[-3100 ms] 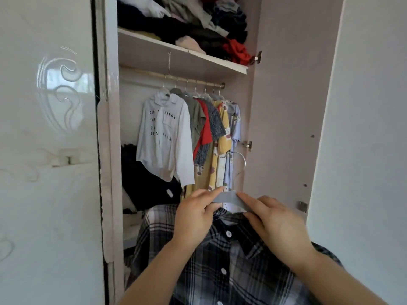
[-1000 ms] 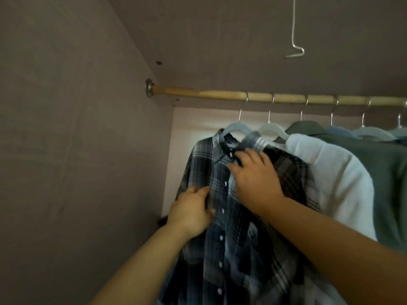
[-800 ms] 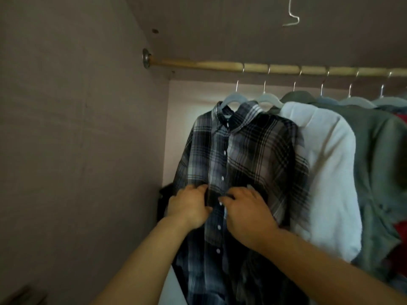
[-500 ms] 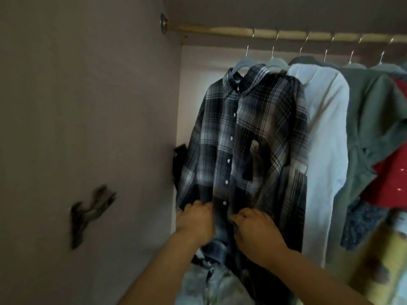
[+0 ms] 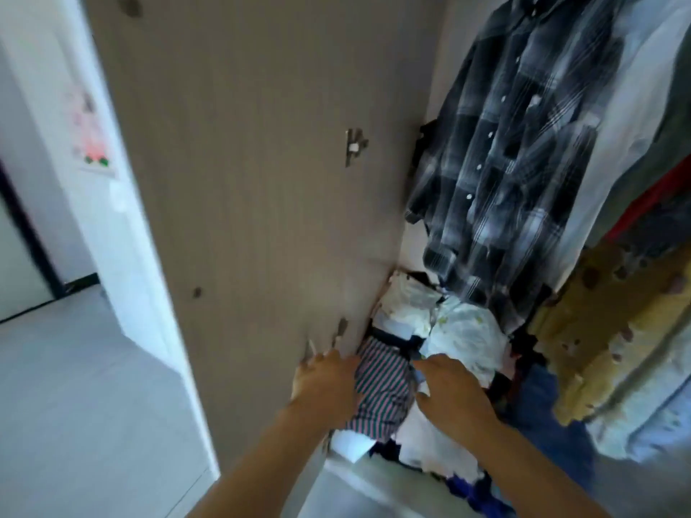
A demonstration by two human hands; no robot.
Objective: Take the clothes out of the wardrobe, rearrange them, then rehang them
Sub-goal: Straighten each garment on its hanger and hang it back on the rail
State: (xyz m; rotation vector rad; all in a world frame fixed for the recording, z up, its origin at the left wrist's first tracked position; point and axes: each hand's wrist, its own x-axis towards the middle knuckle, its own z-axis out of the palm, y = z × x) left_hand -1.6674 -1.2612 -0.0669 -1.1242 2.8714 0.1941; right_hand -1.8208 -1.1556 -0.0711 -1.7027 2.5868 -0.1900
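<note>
Half a second ago both hands were at the hem of the plaid shirt. Now they have let go and dropped away from it, and the view has tipped down so that the rail is out of the picture.

Nearest, two bare forearms reach forward into the wardrobe. The left hand (image 5: 324, 383) is down beside the lower edge of the side panel (image 5: 261, 162). Its fingers are spread and blurred, and it grasps nothing. The right hand (image 5: 450, 394) is level with it and a little apart, palm down, fingers loosely stretched forward, also holding nothing. Both hover over the heap on the wardrobe floor. The blur keeps me from telling whether either touches the cloth.

Between the hands lies a striped garment (image 5: 381, 386), and just beyond the right fingertips is a crumpled white bundle (image 5: 463, 330).

Farther in and higher, the plaid shirt (image 5: 516, 143) hangs free at the left end of the row, nearest the side panel. Its length runs top to bottom, collar end up past the frame's top edge and hem down above the heap. The buttoned front faces the room.

Just beside it on the right hangs a white shirt (image 5: 635, 99). A yellow garment (image 5: 617, 330) hangs lower on that side.

A metal hinge plate (image 5: 355, 145) sits on the side panel.
</note>
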